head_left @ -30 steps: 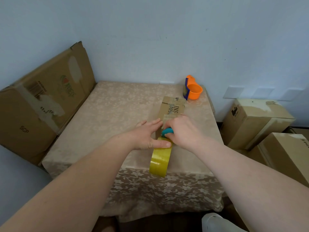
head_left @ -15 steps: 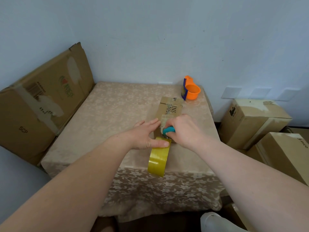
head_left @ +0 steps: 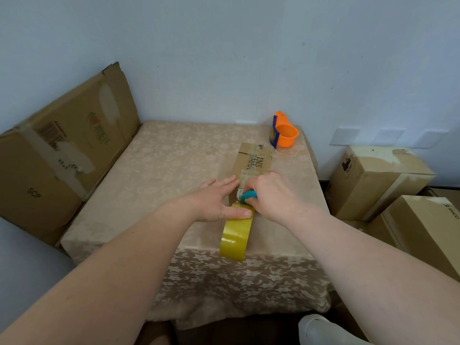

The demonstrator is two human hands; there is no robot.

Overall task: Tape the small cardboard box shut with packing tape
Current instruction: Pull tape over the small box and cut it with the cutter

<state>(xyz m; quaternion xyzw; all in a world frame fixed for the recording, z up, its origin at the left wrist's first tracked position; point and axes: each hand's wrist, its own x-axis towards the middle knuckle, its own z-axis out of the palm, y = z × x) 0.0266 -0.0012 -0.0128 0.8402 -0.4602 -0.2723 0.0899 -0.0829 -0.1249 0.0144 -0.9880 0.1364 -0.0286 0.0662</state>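
The box (head_left: pixel 254 158) lies on the bench (head_left: pixel 161 170), right of centre, with "INS" printed on top. A carton (head_left: pixel 62 158) at left reads "SCP"; a carton (head_left: pixel 428 227) at right reads "pico". The left hand (head_left: pixel 216 200) lies flat on the box's near end, thumb on the yellow tape roll (head_left: pixel 236 235). The right hand (head_left: pixel 271 195) grips a teal cutter (head_left: pixel 250 195) at the tape. Neither hand nor the roll has shifted since the earlier frames.

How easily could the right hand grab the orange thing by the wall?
Probably not yet. The right hand grips a teal tool at the near end of the small box, so it's full. The orange dispenser sits beyond the box with nothing blocking the way.
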